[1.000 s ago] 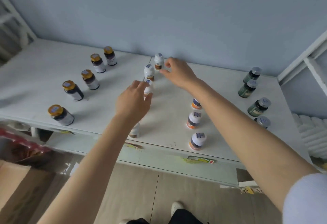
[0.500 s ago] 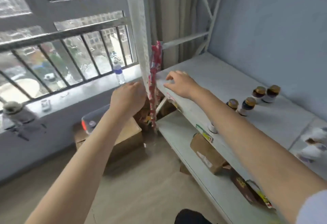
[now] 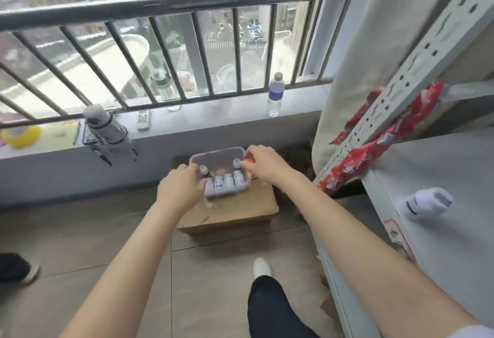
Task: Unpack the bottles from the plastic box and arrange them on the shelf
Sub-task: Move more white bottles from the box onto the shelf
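Note:
A clear plastic box (image 3: 217,154) sits on a cardboard box (image 3: 235,213) on the floor under the window. Inside, a row of white bottles (image 3: 224,183) stands at the near wall, with a dark bottle (image 3: 203,170) at the left and a grey-capped bottle (image 3: 236,164) at the right. My left hand (image 3: 180,189) reaches in, fingers curled against the dark bottle. My right hand (image 3: 263,166) has its fingertips at the grey-capped bottle. Whether either hand grips is unclear. The white shelf (image 3: 449,166) is at the right, with a blurred white bottle (image 3: 425,202) on it.
The shelf's perforated post (image 3: 401,84) slants beside me with a red wrapper (image 3: 374,150) hanging on it. On the window sill stand a water bottle (image 3: 275,94), a grey flask (image 3: 107,129) and a yellow tape roll (image 3: 21,136). Someone's shoe (image 3: 16,268) is at the left.
I have turned from the shelf to the window side. Both hands left the white bottles on the shelf and now reach into the plastic box on the floor.

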